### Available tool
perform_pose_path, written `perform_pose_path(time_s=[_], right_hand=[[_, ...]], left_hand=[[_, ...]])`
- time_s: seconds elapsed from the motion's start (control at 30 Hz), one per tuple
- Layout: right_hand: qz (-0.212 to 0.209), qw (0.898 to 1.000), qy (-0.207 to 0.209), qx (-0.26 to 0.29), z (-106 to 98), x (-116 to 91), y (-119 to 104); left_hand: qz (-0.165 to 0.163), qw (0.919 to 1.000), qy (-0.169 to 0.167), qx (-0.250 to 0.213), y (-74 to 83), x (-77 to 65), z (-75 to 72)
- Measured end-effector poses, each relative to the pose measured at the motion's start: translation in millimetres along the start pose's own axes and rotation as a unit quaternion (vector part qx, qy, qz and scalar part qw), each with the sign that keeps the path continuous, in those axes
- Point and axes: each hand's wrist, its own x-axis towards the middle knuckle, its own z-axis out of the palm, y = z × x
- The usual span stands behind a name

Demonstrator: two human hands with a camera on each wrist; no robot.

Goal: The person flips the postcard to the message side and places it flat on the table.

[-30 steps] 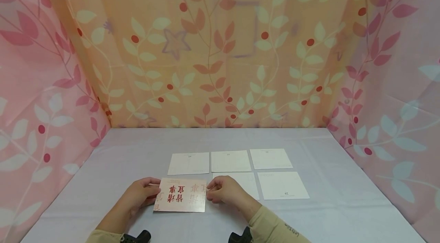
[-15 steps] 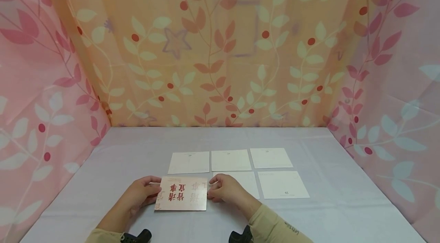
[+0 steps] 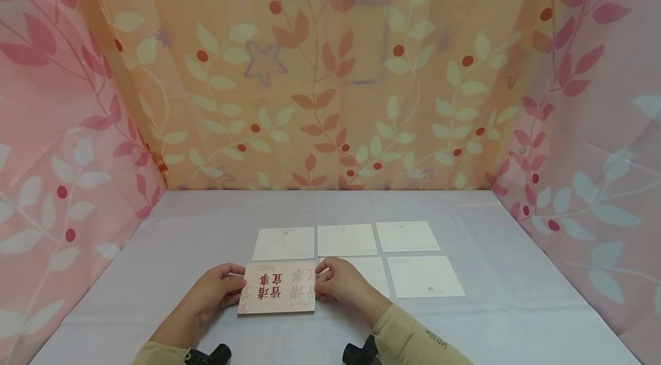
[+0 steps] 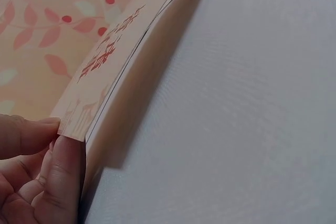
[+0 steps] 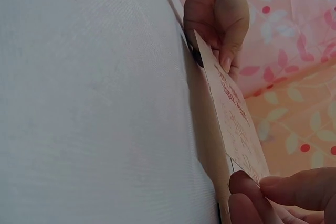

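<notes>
A pale pink card with red Chinese characters, upside down to me, is held between both hands at the table's near middle. My left hand pinches its left edge; the left wrist view shows the thumb on top and a finger beneath the corner. On the opposite edge, my right hand pinches the card, thumb over it and fingers underneath. A gap and a shadow show below the card's near edge in both wrist views. Behind the right hand lies a white card, partly covered by it.
Three white cards lie in a back row: left, middle and right. Another white card lies in front, at the right. A white cloth covers the table, with patterned curtains around it.
The pink card has shifted slightly right and away from me, together with my left hand. My right fingers, which were looser at its edge, now pinch it. The white cards stay put.
</notes>
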Motion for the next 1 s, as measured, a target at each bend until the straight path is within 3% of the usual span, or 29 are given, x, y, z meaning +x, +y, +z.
perform_pose_path(time_s=[0.4,0.73,1.0], right_hand=[[0.009,1.0,-0.002,0.003,-2.9,4.5,-0.4],[-0.026,0.999,0.0,-0.034,-6.9,6.6,-4.2],[-0.027,0.999,0.012,-0.036,-6.6,7.9,-4.6]], left_hand=[[-0.001,0.9999,0.003,-0.011,2.6,0.6,3.3],[0.001,0.9999,0.008,-0.013,-0.1,5.4,0.9],[0.01,0.9993,0.0,-0.035,0.2,5.3,-3.9]])
